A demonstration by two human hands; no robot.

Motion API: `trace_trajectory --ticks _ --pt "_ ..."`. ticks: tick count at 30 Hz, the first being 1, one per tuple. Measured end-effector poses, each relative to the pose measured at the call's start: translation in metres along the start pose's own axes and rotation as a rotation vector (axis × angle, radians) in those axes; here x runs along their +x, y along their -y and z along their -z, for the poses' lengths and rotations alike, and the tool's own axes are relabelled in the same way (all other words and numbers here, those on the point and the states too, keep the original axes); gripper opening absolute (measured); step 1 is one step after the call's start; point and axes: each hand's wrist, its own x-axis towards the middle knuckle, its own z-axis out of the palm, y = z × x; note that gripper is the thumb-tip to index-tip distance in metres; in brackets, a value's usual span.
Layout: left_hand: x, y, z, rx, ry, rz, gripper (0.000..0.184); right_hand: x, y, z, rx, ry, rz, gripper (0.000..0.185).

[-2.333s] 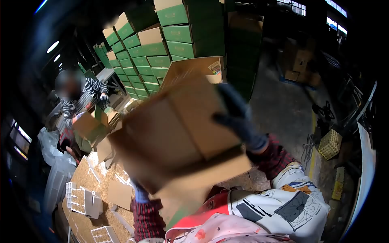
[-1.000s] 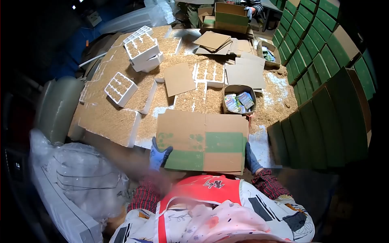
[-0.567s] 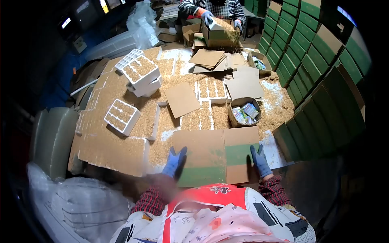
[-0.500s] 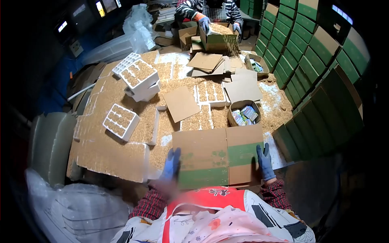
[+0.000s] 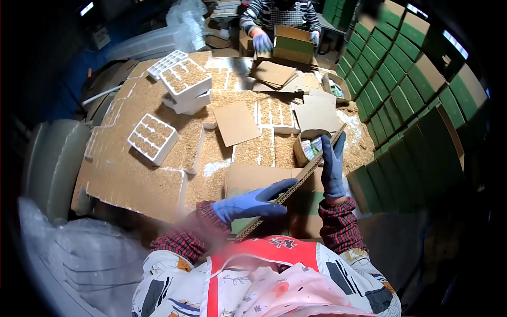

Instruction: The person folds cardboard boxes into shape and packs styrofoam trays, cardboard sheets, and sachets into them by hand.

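A flattened cardboard box (image 5: 296, 189) is tilted up on edge, its corrugated edge running diagonally in front of me. My left hand (image 5: 256, 203), in a blue glove, lies against its left side with fingers stretched out. My right hand (image 5: 332, 165), also gloved, holds its upper right end between thumb and fingers. Beneath it, more flat cardboard (image 5: 253, 177) with green printing lies at the table's near edge. A round container of colourful packets (image 5: 307, 148) stands just behind the raised piece, partly hidden by it.
Grain-filled white trays (image 5: 153, 138) and loose cardboard sheets (image 5: 236, 122) lie on the grain-covered table (image 5: 132, 185). A co-worker (image 5: 280, 16) stands across it by an open box (image 5: 293, 45). Green boxes (image 5: 401, 100) are stacked at right; plastic wrap (image 5: 100, 259) is at lower left.
One flattened box has been raised from lying flat to a tilted position. My left hand has moved right against it, and my right hand has gripped its upper end. The co-worker's tray is out of the box.
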Motion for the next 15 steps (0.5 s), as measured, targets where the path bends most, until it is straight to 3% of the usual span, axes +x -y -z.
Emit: trace_trajectory --ticks 1,3,4,7,8,9,11,12,13,15 --pt "-0.004 0.0 0.001 0.002 -0.025 -0.001 0.08 0.0 -0.003 0.005 0.206 0.105 -0.085 0.075" --pt "-0.013 0.005 0.008 -0.468 -0.137 0.025 0.082 -0.007 -0.004 0.024 0.043 0.08 -0.014 0.069" --pt "-0.013 0.011 0.012 -0.52 -0.239 -0.024 0.082 -0.009 -0.015 0.036 -0.081 0.027 0.026 0.066" --pt "-0.011 0.004 -0.005 -0.523 -0.589 -0.27 0.07 -0.027 0.033 0.055 0.157 0.22 -0.099 0.059" --pt "-0.001 0.019 -0.01 -0.28 -0.799 -0.438 0.063 -0.033 0.044 0.06 0.159 0.316 -0.123 0.054" --pt "0.005 0.02 -0.01 0.046 -0.987 -0.472 0.055 -0.036 0.049 0.067 0.152 0.406 -0.145 0.049" --pt "0.02 0.017 -0.015 0.437 -1.288 -0.5 0.047 -0.025 0.018 0.087 -0.245 0.822 0.043 0.038" --pt "0.027 0.013 -0.02 0.696 -1.289 -0.496 0.045 -0.028 0.011 0.087 -0.575 0.894 0.202 0.031" --pt "0.031 0.0 -0.026 0.699 -1.293 -0.496 0.045 -0.029 0.022 0.08 -0.746 0.961 0.324 0.034" --pt "0.037 -0.018 -0.036 1.31 -0.751 -0.61 0.044 -0.025 0.001 0.088 -0.523 0.9 0.208 0.035"
